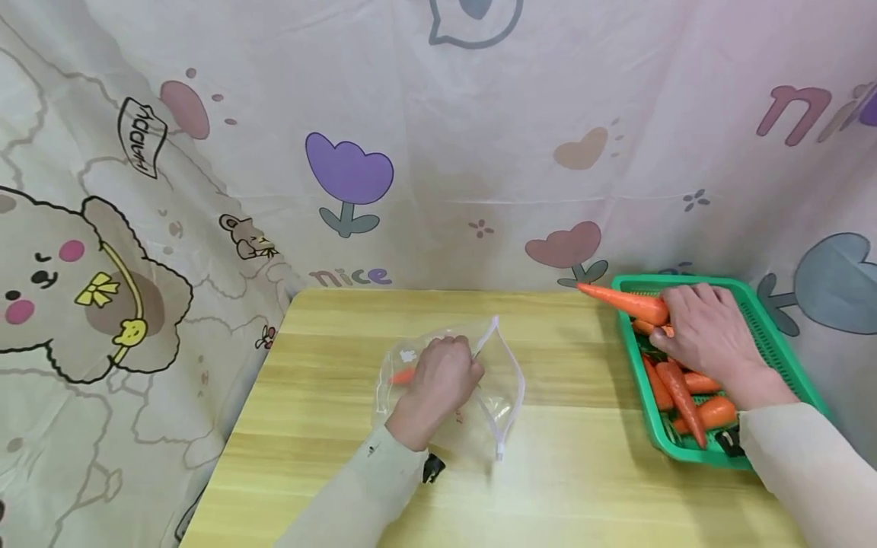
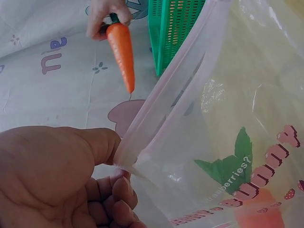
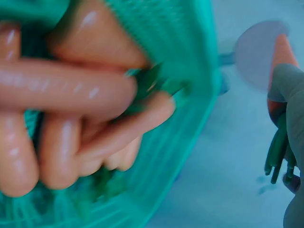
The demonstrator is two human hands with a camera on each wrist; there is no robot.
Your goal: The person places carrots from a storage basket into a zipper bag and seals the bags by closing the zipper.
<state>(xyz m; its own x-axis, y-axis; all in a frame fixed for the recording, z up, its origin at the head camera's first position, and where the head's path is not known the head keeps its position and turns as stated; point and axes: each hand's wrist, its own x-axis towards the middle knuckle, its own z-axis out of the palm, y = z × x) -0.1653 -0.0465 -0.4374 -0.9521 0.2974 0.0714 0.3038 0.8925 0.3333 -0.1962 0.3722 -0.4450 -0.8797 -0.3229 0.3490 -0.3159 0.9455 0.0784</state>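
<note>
My left hand [image 1: 438, 392] pinches the zip edge of a clear plastic zip bag [image 1: 503, 407] between thumb and finger, plain in the left wrist view. The bag's mouth gapes to the right, and printed lettering shows on its front. Inside it lies one orange carrot [image 1: 403, 376], mostly hidden by the hand in the head view. My right hand [image 1: 709, 331] grips another carrot [image 1: 626, 304] near its leafy end, tip pointing left, over the far left rim of a green basket [image 1: 645, 407]. More carrots [image 3: 66, 90] lie heaped in that basket, with some green tops.
The wooden table [image 1: 569, 472] runs between the bag and the basket, which stands at its right side. A printed curtain [image 1: 452, 152] hangs behind and along the left. A small black item [image 1: 433, 466] sits by the left wrist.
</note>
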